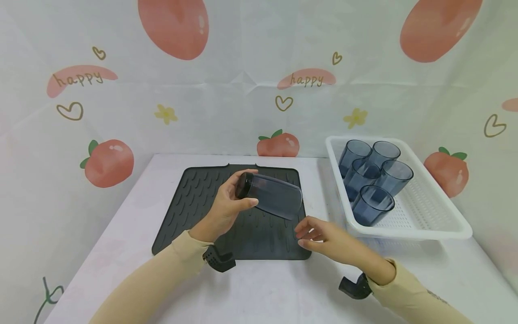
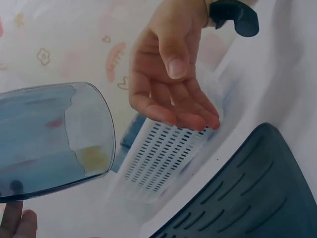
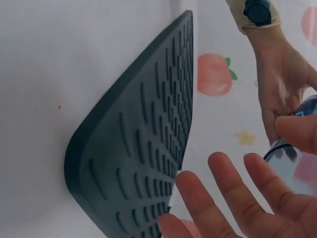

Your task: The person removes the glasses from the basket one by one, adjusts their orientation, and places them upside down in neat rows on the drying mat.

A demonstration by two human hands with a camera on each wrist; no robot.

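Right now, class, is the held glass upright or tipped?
Tipped: the head view shows the glass lying nearly sideways in the left hand.

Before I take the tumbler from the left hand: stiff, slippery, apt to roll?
The tumbler looks stiff: its walls show no dent under the left hand. Smooth, glossy sides could slip. Being round, it may roll if laid sideways.

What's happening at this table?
A person's left hand holds a glass, tipped sideways, above a dark mat. The right hand is empty, fingers loosely bent, near the mat's right edge. Five more glasses sit in a white basket on the right.
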